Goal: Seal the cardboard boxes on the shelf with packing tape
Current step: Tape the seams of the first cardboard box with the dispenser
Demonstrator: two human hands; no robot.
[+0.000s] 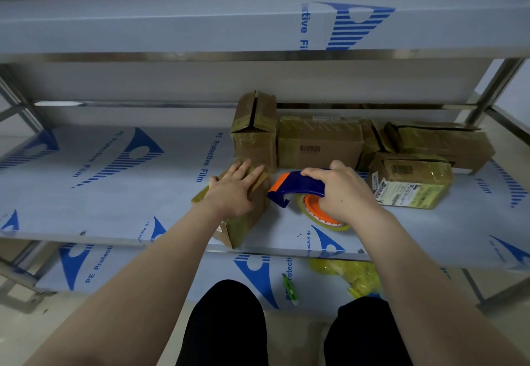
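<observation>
The person is reaching both bare arms onto the middle shelf (114, 193) of a steel rack, whose surface is wearing a pale protective film (86, 162) printed with blue logos. The left hand (232, 190) is lying flat on top of a small box (246, 225) near the shelf's front edge, its fingers (252, 172) stretched out straight and pressing on the taped flaps rather than curling round anything. Just to the right of that box, the right hand (344, 190) is gripping the blue and orange tape dispenser (295, 186), fingers wrapped over its handle. The dispenser's tape roll (318, 216), with its orange core, is sitting low against the shelf. Behind the hands, more cardboard boxes are standing along the back of the same shelf: an upright box (255, 136) with its top flaps parted, a wide box (318, 142) bearing a barcode just beside it, a long box (441, 142) further right, and a labelled box (410, 182) near the right hand. On the lower shelf (172, 268) a green utility knife (290, 288) and a yellow bag (352, 276) are lying. The person's knees (226, 325), in black, are showing at the bottom.
</observation>
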